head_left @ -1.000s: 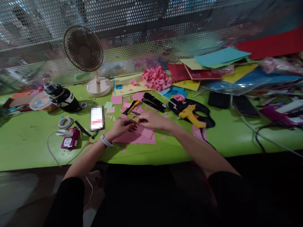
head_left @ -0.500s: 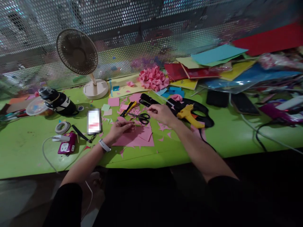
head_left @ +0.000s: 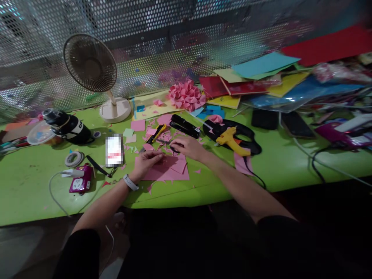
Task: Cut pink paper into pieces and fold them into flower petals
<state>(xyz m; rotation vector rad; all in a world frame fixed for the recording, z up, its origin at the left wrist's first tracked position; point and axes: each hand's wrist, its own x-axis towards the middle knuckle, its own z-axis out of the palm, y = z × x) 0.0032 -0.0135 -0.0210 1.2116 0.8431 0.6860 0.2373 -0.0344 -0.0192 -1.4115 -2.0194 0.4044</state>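
My right hand (head_left: 188, 147) has its fingers closed around the handles of the dark scissors (head_left: 163, 142), whose blades point left over pink scraps. My left hand (head_left: 147, 161) rests above the pink paper sheets (head_left: 167, 172), thumb and fingers pressed together; whatever they pinch is too small to make out. Just beyond the hands lie a yellow-and-black cutter knife (head_left: 157, 133) and a black stapler (head_left: 185, 126). Right of my right hand, a yellow glue gun (head_left: 231, 140) lies on a black stand.
At the back are a pink folded-paper ball (head_left: 186, 96) and a desk fan (head_left: 114, 110). A black bottle (head_left: 71, 128), tape roll (head_left: 73, 159), phone (head_left: 114, 150) and purple adapter (head_left: 80, 180) lie left. Coloured sheets (head_left: 267, 66) and cables (head_left: 316, 162) crowd the right.
My right hand has moved left and down onto the scissors and closed on their handles. My left hand has barely moved. The camera view has shifted slightly.
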